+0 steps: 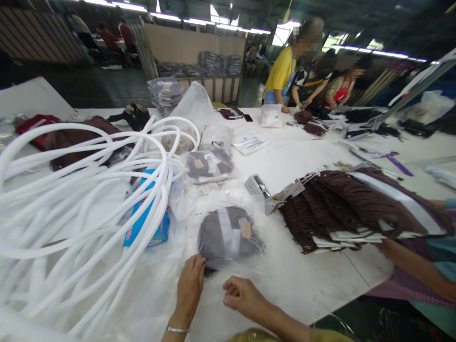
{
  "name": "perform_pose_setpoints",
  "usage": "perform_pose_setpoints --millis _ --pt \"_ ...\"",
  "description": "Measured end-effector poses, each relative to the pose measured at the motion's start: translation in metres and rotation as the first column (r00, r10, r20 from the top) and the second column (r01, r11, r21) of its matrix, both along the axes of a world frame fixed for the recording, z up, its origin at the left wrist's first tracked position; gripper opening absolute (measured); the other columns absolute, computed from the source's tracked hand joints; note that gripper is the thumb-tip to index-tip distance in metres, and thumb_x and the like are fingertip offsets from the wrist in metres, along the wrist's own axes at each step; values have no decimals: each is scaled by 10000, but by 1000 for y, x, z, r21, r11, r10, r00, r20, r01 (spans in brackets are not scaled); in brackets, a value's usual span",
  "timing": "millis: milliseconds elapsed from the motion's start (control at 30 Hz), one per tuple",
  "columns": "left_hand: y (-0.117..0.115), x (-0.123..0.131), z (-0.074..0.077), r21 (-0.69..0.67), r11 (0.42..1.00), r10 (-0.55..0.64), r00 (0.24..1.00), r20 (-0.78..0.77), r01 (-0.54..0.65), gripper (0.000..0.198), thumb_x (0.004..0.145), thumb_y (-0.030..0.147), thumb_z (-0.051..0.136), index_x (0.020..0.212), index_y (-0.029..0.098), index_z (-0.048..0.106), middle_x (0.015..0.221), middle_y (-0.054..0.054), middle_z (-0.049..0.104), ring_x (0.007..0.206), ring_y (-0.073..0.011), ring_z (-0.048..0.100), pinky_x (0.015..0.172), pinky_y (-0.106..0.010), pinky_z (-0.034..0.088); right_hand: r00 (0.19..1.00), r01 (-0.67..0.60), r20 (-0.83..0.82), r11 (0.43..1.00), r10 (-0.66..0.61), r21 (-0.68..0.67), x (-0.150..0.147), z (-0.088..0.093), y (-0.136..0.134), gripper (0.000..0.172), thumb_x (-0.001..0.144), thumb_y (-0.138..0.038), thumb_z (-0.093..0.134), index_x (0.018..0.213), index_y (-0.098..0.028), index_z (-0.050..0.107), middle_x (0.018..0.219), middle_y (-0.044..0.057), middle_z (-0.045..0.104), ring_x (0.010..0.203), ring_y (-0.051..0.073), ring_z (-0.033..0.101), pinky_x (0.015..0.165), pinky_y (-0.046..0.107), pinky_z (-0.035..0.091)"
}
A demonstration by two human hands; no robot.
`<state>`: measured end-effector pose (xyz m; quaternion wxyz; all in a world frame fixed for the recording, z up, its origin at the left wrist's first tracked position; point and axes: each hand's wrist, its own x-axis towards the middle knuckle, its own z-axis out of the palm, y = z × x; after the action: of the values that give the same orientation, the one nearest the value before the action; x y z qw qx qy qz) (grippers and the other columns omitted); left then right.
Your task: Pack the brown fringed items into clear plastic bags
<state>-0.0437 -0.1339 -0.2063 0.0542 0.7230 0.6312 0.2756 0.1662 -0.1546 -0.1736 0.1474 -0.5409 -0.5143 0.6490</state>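
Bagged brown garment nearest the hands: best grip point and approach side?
Probably the near edge, thumbs above and fingers beneath, from the wearer's side. The bagged garment lies flat, its near edge facing the wearer; the left hand is at its near-left edge, the right hand nearer the wearer.

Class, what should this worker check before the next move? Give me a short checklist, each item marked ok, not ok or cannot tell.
1. Left hand at the bagged garment: ok, at its near left edge.
2. Right hand free: cannot tell; fingers curled, no object visible in them.
3. Brown label uncovered by hands: ok.
4. Bag's opening sealed: cannot tell.
5. White tubing off the bagged garment: ok, it lies to the left.
6. Tape dispenser on the table: ok, beyond the bagged garment.
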Motion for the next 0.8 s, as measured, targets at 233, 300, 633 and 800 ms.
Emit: perform_pose_setpoints --millis 233,300,633,800 --pt "-35 7 -2 -70 959 -256 943 215 276 243 942 254 355 868 246 586 771 -8 644 718 -153 615 651 -263 538 651 444 -347 709 -675 -548 14 6 5 506 616 -418 833 1005 -212 584 934 36 704 838 171 675 806 340 504" --pt "-50 8 1 -150 917 -318 904 286 370 236 940 266 369 847 256 586 757 1 640 701 -143 609 631 -246 518 594 467 -354 668 -722 -580 21 11 3 442 642 -383 827 983 -214 603 905 22 712 839 162 672 832 336 499" --pt "-26 -6 -4 -548 817 551 523 650 -181 531 750 594 569 1099 198 514 1133 -111 591 1017 -258 596 822 -397 525 602 718 -36 561 -797 -413 53 -19 -15 437 473 -359 887 791 -179 649 705 -13 670 729 163 645 820 349 519" --pt "13 -3 -1 -684 724 657 387 647 -85 514 682 661 592 927 209 597 913 -35 638 884 -236 588 723 -363 495 525 690 -174 536 -833 -486 17 -24 18 388 487 -378 856 743 -172 649 654 7 688 735 196 651 688 310 517"
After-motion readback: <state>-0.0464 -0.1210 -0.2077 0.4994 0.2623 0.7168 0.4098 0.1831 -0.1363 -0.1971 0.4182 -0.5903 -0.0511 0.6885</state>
